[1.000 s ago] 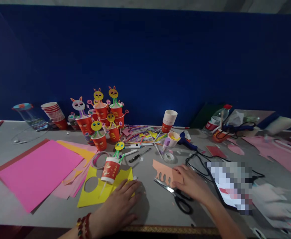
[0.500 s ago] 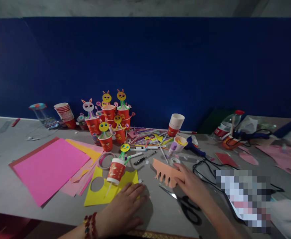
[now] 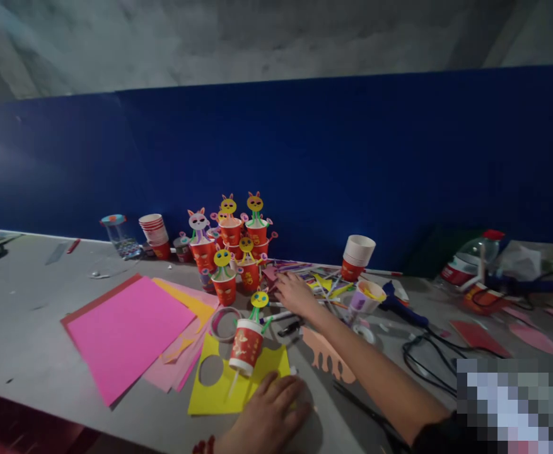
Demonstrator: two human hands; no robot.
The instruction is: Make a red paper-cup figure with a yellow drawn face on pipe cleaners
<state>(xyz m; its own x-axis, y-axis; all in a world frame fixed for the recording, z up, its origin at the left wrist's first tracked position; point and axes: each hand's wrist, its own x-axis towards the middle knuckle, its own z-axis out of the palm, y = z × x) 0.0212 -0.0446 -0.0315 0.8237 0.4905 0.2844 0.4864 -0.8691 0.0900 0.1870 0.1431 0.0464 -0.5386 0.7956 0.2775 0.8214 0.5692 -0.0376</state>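
Note:
My left hand (image 3: 276, 403) lies flat with its fingers stretched out on the corner of a yellow paper sheet (image 3: 210, 401) that has a round hole cut in it. A red and white paper cup (image 3: 246, 345) lies tilted on that sheet, with a yellow smiling face on green stems at its top. My right hand (image 3: 296, 294) reaches over a pile of coloured sticks and scraps, its fingers extended beside a pink paper scrap (image 3: 270, 272). Nothing shows in its fingers. Under the right forearm lies a peach paper piece (image 3: 326, 356) with a notched edge; scissors (image 3: 364, 403) are partly hidden.
Decorated cups (image 3: 224, 285) stand left of the pile, behind pink paper sheets (image 3: 134, 340) and a tape roll (image 3: 226, 323). To the right are stacked cups (image 3: 357, 257), a blue glue gun (image 3: 403, 306) with a black cord, and a plastic bottle (image 3: 472, 258).
My right hand has let go of the peach paper and moved forward and left to the pile. My left hand stays on the yellow sheet. The view has tilted up and turned left.

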